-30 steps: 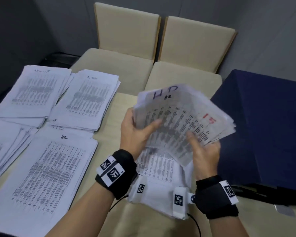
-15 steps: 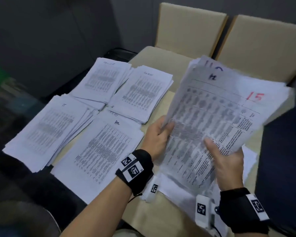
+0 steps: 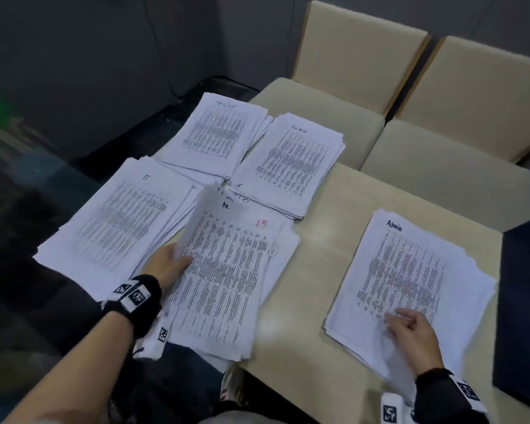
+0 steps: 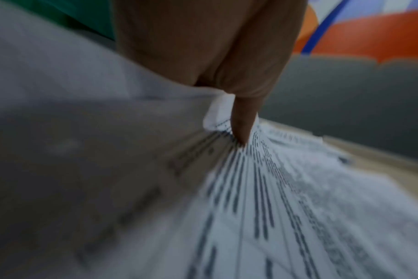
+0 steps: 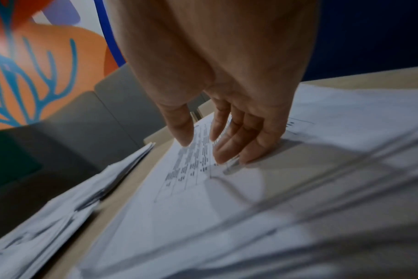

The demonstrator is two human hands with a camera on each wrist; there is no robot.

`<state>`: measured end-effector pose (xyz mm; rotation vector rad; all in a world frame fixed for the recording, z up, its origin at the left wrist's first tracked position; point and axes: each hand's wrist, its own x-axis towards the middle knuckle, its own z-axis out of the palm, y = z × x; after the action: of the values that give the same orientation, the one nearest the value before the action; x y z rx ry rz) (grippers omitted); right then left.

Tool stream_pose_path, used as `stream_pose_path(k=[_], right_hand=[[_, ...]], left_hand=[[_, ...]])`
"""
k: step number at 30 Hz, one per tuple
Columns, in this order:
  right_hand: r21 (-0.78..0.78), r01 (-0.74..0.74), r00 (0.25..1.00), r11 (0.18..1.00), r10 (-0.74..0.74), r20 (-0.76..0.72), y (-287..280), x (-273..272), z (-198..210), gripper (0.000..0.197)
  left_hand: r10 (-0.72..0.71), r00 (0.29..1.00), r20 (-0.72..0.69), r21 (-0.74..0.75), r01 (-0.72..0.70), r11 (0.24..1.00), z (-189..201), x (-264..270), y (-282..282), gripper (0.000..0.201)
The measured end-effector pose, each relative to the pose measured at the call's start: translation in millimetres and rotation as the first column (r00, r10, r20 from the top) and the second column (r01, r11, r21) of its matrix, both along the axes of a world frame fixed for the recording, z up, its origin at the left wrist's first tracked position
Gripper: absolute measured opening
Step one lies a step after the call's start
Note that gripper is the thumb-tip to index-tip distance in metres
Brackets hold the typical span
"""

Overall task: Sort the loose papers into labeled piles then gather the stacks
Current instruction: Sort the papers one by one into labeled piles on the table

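A thick stack of printed sheets with a red "15" (image 3: 227, 270) lies on the pile at the table's near left. My left hand (image 3: 178, 258) pinches that stack's left edge, which curls upward; the thumb (image 4: 241, 122) presses on the top sheet. To the right, a separate pile labelled "Admin" (image 3: 410, 270) lies flat on the beige table (image 3: 318, 240). My right hand (image 3: 401, 319) hovers at its near edge with relaxed fingers (image 5: 227, 149) touching the top sheet and holding nothing. Behind lie an "IT" pile (image 3: 120, 221), another "Admin" pile (image 3: 294, 166) and a third labelled pile (image 3: 221, 130).
Two beige chairs (image 3: 410, 123) stand against the table's far side. A dark blue object (image 3: 523, 301) borders the right Admin pile. The left piles overhang the table edge above dark floor. Bare tabletop shows between the two near piles.
Both hands held the "15" stack raised before. Now it lies on the near-left pile in my left hand alone; my right hand has let go and moved right onto the Admin pile.
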<state>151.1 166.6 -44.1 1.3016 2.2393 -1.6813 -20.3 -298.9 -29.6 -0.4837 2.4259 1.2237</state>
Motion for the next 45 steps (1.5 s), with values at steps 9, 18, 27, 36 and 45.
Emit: stream_pose_path(k=[9, 18, 27, 36, 45], right_hand=[[0.122, -0.009, 0.994, 0.992, -0.005, 0.108, -16, 25, -6, 0.012], [0.218, 0.030, 0.985, 0.976, -0.066, 0.161, 3, 37, 10, 0.005], [0.293, 0.177, 0.961, 0.940, -0.229, 0.153, 71, 22, 19, 0.013], [0.176, 0.217, 0.971, 0.960, -0.230, 0.060, 117, -19, 13, 0.043], [0.275, 0.229, 0.973, 0.934, -0.222, -0.055, 119, -33, 1, 0.027]], left_hand=[[-0.293, 0.956, 0.005, -0.525, 0.252, 0.813, -6, -29, 6, 0.047], [-0.397, 0.854, -0.337, -0.256, 0.322, 0.911, 34, -3, 125, 0.045], [-0.574, 0.807, -0.140, -0.003, 0.579, 0.815, 29, 28, 303, 0.052], [-0.536, 0.843, -0.052, -0.298, 0.499, 0.814, 14, 23, 381, 0.040], [-0.461, 0.887, -0.030, -0.238, 0.441, 0.865, 8, 7, 377, 0.028]])
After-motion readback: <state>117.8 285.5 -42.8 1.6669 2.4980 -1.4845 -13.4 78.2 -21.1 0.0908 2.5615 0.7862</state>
